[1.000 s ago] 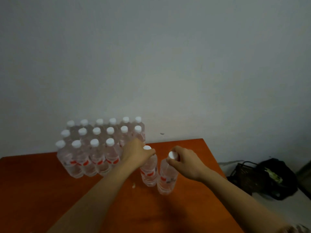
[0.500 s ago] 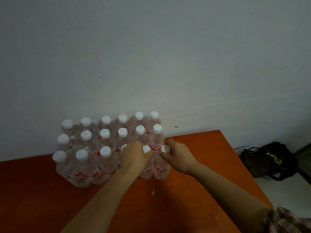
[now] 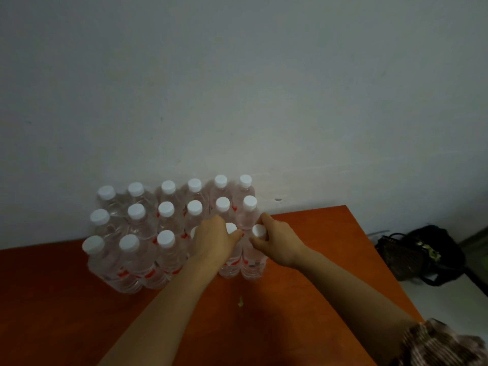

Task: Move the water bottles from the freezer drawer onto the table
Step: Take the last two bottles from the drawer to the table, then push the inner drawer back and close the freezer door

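Whereas a second ago the two bottles [image 3: 241, 266] stood apart, they now sit tight against the group [image 3: 137, 233] on the tabletop [image 3: 330, 260]. The left hand [image 3: 214, 241] and right hand [image 3: 277, 244] each grip one near its cap, fingers [image 3: 264, 221] curled; letting go looks next.

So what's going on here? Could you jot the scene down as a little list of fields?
table: orange, against a pale wall
bottles: white-capped, upright, three rows by the wall
right hand: pinches the corner bottle at its cap
left hand: grips the neighbouring bottle near its top
bag: black, off the table to the right
scrap: small, pale, on the table
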The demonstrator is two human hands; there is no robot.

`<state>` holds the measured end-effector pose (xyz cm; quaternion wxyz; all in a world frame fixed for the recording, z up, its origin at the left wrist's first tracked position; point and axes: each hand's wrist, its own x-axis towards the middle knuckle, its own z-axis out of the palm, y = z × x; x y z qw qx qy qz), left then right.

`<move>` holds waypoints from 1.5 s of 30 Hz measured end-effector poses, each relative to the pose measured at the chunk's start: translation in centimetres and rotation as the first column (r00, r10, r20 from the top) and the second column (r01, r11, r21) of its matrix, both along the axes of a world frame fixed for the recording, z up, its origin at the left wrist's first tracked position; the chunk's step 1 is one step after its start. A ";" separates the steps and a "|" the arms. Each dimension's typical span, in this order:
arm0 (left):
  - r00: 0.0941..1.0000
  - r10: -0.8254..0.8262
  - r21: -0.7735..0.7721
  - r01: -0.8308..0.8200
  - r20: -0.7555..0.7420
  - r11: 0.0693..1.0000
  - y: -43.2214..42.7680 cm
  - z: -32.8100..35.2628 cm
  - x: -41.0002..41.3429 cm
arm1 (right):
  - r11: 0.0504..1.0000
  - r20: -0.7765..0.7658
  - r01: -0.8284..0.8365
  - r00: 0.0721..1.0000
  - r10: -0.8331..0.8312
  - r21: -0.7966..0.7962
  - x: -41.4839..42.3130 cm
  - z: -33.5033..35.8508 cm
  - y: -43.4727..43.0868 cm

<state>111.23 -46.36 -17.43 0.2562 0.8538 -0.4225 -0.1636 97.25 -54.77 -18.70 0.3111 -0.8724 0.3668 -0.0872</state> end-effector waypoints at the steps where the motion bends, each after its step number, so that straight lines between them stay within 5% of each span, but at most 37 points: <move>1: 1.000 -0.009 0.005 0.009 -0.003 1.000 0.1 -0.1 -0.1 | 1.000 -0.011 -0.009 1.000 0.009 0.008 -0.1 0.0 0.1; 26: 0.996 -0.067 0.059 0.063 0.062 0.996 0.0 0.7 -0.5 | 0.997 -0.039 -0.021 0.999 0.024 0.079 0.4 0.9 -1.3; 34: 0.904 -0.135 -0.038 0.164 0.405 0.986 1.4 3.1 -2.0 | 0.990 -0.014 0.142 0.990 -0.142 0.001 -2.9 1.1 0.2; 39: 0.819 -0.386 -0.155 0.486 0.426 0.860 -0.4 2.6 -5.9 | 0.894 0.049 0.390 0.920 -0.390 -0.220 -8.9 1.1 4.3; 45: 0.612 -0.706 -0.051 0.767 0.357 0.639 0.2 0.0 -18.3 | 0.717 -0.066 0.634 0.734 -0.676 -0.288 -21.7 1.8 13.0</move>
